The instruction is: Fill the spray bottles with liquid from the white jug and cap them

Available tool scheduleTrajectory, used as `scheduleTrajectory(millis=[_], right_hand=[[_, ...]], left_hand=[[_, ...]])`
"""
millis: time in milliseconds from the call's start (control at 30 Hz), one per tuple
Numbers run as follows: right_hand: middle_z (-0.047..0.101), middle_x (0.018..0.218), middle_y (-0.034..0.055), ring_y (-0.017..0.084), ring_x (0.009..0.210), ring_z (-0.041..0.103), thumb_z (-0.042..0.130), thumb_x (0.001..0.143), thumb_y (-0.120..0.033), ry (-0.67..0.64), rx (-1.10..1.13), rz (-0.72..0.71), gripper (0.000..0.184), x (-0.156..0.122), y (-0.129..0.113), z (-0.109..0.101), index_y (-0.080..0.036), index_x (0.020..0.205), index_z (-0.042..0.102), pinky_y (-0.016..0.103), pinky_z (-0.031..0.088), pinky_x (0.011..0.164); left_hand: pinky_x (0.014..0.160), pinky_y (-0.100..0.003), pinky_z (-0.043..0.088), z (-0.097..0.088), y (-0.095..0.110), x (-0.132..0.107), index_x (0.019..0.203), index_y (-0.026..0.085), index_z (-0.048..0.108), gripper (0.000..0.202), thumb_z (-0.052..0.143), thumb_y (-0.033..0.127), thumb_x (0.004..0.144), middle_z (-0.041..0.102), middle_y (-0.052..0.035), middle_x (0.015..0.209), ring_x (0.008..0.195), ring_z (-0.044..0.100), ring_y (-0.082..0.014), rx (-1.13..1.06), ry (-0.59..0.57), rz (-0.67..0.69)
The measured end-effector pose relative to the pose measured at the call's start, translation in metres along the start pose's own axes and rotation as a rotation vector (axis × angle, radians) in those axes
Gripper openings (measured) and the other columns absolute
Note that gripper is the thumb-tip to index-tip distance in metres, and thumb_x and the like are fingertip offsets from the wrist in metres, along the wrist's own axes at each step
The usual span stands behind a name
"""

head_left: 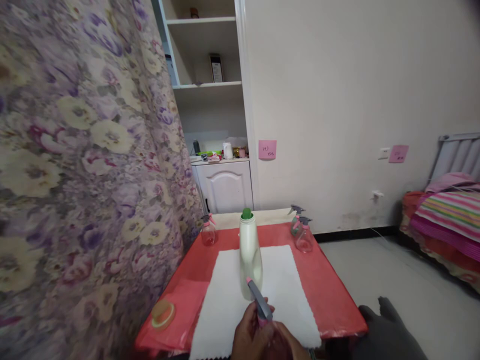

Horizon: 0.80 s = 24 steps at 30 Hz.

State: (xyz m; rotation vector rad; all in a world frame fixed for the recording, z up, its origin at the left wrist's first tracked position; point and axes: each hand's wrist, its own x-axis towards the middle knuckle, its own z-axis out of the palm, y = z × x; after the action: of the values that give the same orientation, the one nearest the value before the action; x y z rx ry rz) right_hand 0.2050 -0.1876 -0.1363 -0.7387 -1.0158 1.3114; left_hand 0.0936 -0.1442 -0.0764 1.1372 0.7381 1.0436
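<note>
Low in the head view, a spray bottle (261,303) with a grey trigger head and pink nozzle tip points away from me, tilted upward. My left hand (246,334) is closed round its neck from the left. My right hand (287,344) closes on it from the right; the bottle's body is mostly hidden by my fingers. Just beyond stands a tall pale-green jug (248,245) with a side handle, its mouth uncapped, upright on a white cloth (221,300). Something green (246,213) shows at the jug's mouth.
A red-covered table (330,300) bears the cloth. Clear spray bottles stand at its far left (208,234) and far right (304,241). An orange round lid (162,314) lies near left. Floral curtain (93,175) borders the left; a dark grey shape (390,330) sits lower right.
</note>
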Motion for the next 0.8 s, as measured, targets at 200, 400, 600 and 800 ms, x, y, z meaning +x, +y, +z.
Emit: scheduleTrajectory(millis=[200, 400, 600, 800], right_hand=[[0.070, 0.102, 0.0053, 0.036, 0.121, 0.057, 0.085, 0.056, -0.053, 0.008, 0.081, -0.031, 0.063, -0.006, 0.011, 0.012, -0.027, 0.109, 0.061, 0.050, 0.044, 0.099], [0.069, 0.112, 0.0112, 0.033, 0.116, 0.061, 0.077, 0.066, -0.059, 0.088, -0.023, -0.015, 0.064, -0.013, 0.008, 0.018, -0.024, 0.117, 0.060, 0.046, 0.043, 0.102], [0.069, 0.116, 0.0079, 0.034, 0.113, 0.062, 0.087, 0.051, -0.052, 0.125, -0.253, 0.012, 0.081, -0.017, -0.003, 0.021, -0.027, 0.122, 0.059, 0.043, 0.043, 0.103], [0.071, 0.112, 0.0070, 0.032, 0.108, 0.064, 0.072, 0.068, -0.063, 0.183, -0.342, 0.047, 0.063, -0.019, -0.015, 0.029, -0.026, 0.118, 0.063, 0.043, 0.046, 0.098]], left_hand=[[0.063, -0.027, 0.047, -0.001, 0.013, -0.010, 0.080, 0.019, 0.066, 0.035, 0.083, 0.041, 0.059, 0.067, -0.0022, 0.075, 0.069, 0.061, -0.0185, 0.018, 0.009, -0.012], [0.065, -0.024, 0.048, 0.001, 0.029, -0.013, 0.076, 0.018, 0.066, 0.031, 0.086, 0.032, 0.056, 0.067, -0.0009, 0.071, 0.070, 0.062, -0.0174, 0.029, 0.008, -0.008], [0.070, -0.027, 0.052, -0.014, 0.034, -0.011, 0.091, 0.017, 0.072, 0.042, 0.085, 0.041, 0.059, 0.075, -0.0067, 0.082, 0.079, 0.067, -0.0217, 0.018, 0.042, -0.050], [0.080, -0.032, 0.054, -0.022, 0.057, -0.011, 0.101, 0.016, 0.073, 0.050, 0.084, 0.045, 0.061, 0.078, -0.0096, 0.090, 0.087, 0.071, -0.0263, 0.032, 0.149, 0.021]])
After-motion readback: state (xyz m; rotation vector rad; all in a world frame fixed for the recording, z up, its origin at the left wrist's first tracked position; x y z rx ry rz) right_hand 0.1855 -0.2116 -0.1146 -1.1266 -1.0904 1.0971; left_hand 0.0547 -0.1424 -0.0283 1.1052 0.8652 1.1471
